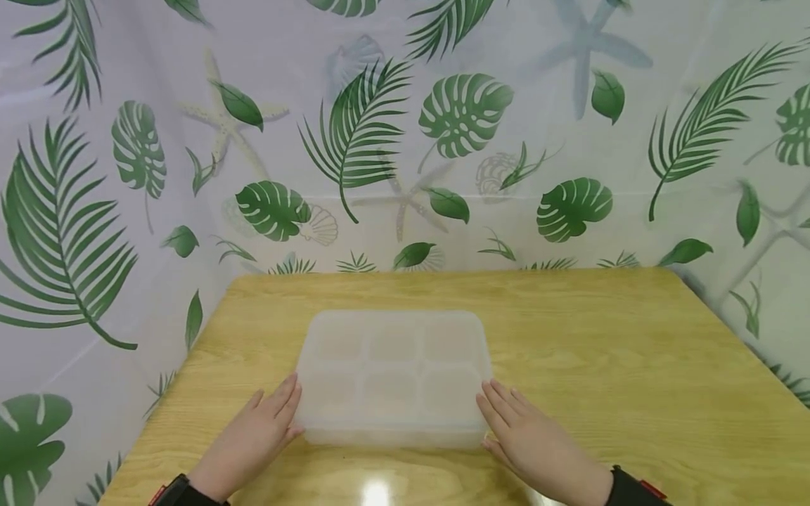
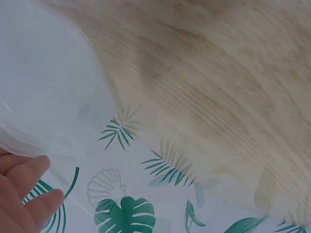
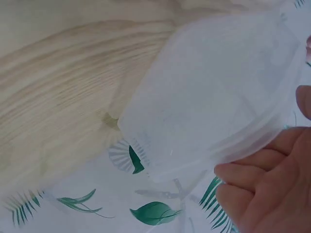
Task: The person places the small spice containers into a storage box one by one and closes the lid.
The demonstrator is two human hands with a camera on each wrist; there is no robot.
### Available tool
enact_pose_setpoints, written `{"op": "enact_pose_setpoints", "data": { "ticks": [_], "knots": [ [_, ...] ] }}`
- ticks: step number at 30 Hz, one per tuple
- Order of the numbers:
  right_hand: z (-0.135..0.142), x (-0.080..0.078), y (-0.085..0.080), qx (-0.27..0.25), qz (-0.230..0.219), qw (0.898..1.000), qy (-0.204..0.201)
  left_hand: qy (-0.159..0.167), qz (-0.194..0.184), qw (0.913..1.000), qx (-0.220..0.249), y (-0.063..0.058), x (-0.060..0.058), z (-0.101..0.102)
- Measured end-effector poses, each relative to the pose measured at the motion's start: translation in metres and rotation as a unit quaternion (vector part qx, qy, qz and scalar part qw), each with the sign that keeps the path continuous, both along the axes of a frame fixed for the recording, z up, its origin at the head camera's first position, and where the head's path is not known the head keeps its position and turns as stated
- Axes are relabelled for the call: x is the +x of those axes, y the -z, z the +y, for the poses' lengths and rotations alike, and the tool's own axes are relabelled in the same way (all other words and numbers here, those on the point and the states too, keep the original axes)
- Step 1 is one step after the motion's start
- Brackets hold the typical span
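Note:
A frosted, translucent plastic box [image 1: 392, 379] sits near the middle of the wooden table. Six compartments in two rows show through its top. My left hand [image 1: 262, 425] lies along the box's left side, its fairly straight fingers touching the wall. On the opposite side, my right hand [image 1: 534, 436] rests its extended fingers against the right wall, thumb low near the front corner. In the left wrist view, fingertips of the left hand [image 2: 24, 191] are right at the box's edge. The right wrist view has the right hand [image 3: 272, 179] beside the box's rim [image 3: 243, 155].
The wooden table [image 1: 620, 358] extends around the box, with more surface to its right. Behind and at the sides hangs a white cloth [image 1: 481, 42] printed with green leaves, shells and starfish. A dark band [image 1: 633, 485] circles the right wrist.

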State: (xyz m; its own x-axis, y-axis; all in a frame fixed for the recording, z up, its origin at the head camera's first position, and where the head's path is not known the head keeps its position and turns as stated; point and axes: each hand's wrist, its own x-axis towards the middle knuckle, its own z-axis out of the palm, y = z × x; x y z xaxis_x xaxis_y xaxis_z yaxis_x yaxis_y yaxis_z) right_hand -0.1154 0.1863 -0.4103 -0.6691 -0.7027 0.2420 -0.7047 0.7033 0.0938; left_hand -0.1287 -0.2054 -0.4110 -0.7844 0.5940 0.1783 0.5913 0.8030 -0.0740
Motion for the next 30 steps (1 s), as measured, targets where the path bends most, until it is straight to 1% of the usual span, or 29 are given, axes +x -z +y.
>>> {"op": "enact_pose_setpoints", "data": {
  "ticks": [2, 3, 7, 10, 14, 20, 25, 30],
  "knots": [
    [-0.001, -0.002, 0.004, 0.006, 0.054, 0.998, -0.011, 0.01, 0.033, 0.9994, -0.009, 0.002, 0.0, 0.001],
    [-0.002, -0.002, 0.005, 0.004, 0.072, 0.997, -0.016, 0.015, 0.049, 0.9986, -0.011, 0.003, 0.0, 0.001],
    [-0.004, -0.003, 0.009, -0.013, 0.114, 0.993, -0.029, 0.048, 0.114, 0.9923, -0.003, 0.009, -0.001, -0.001],
    [-0.005, -0.005, 0.01, -0.019, 0.14, 0.989, -0.036, 0.062, 0.139, 0.9882, 0.011, 0.013, -0.003, -0.002],
    [-0.006, -0.007, 0.011, -0.008, 0.175, 0.983, -0.045, 0.067, 0.154, 0.9855, 0.024, 0.016, -0.004, -0.001],
    [-0.005, -0.01, 0.015, 0.016, 0.223, 0.973, -0.063, 0.071, 0.177, 0.9816, 0.013, 0.018, -0.004, 0.0],
    [-0.004, -0.012, 0.017, 0.008, 0.23, 0.971, -0.069, 0.074, 0.18, 0.9809, 0.012, 0.017, -0.004, 0.001],
    [-0.004, -0.013, 0.019, 0.005, 0.24, 0.968, -0.077, 0.078, 0.172, 0.982, 0.012, 0.016, -0.004, 0.0]
  ]
}}
